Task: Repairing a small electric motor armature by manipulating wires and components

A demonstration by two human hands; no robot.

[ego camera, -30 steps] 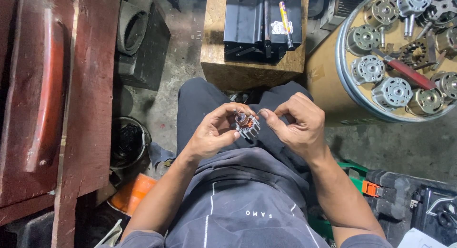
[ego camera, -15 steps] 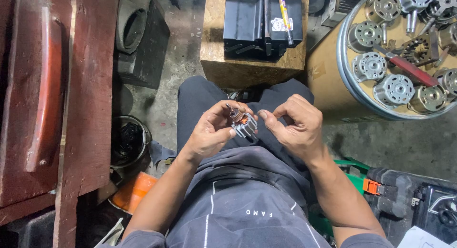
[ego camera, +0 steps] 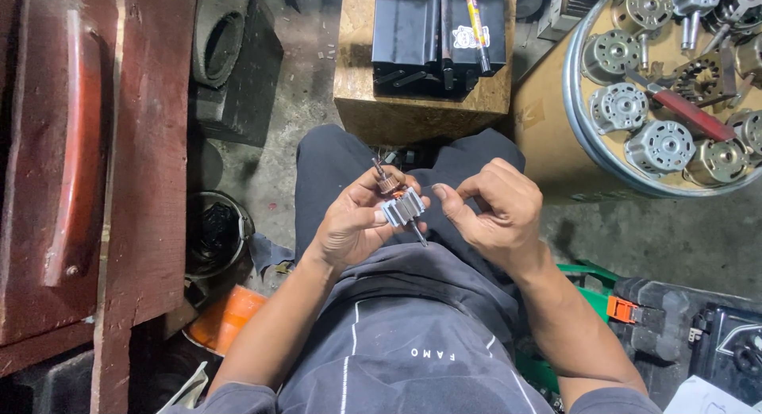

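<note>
Two hands are working over our lap. Item one: our left hand (ego camera: 353, 223) is gripping a small motor armature (ego camera: 399, 205), thumb and fingers pressed around its grey laminated core, the steel shaft tilting with one end pointing up and away from us and the other down toward our body. A copper-coloured commutator is showing at the upper end of the core. The armature is sitting between both hands, above our dark trousers (ego camera: 333, 164).

Item two: our right hand (ego camera: 496, 211) is hovering just beside the armature, fingers curled, thumb and forefinger drawn close together; we cannot tell whether they are pinching anything, nor whether the fingertips are touching the core.

Item three: we are facing a wooden block (ego camera: 357, 88) on the floor ahead of our knees, carrying black metal housings (ego camera: 429, 25) and a yellow-handled tool (ego camera: 478, 21).

Item four: to our right, a round tray (ego camera: 579, 128) with a metal rim is holding several grey motor parts (ego camera: 659, 148) and a red-handled tool (ego camera: 690, 116).

Item five: to our left, a reddish wooden bench (ego camera: 151, 144) is running along the floor, with an orange object (ego camera: 226, 323) lying near its foot.
</note>
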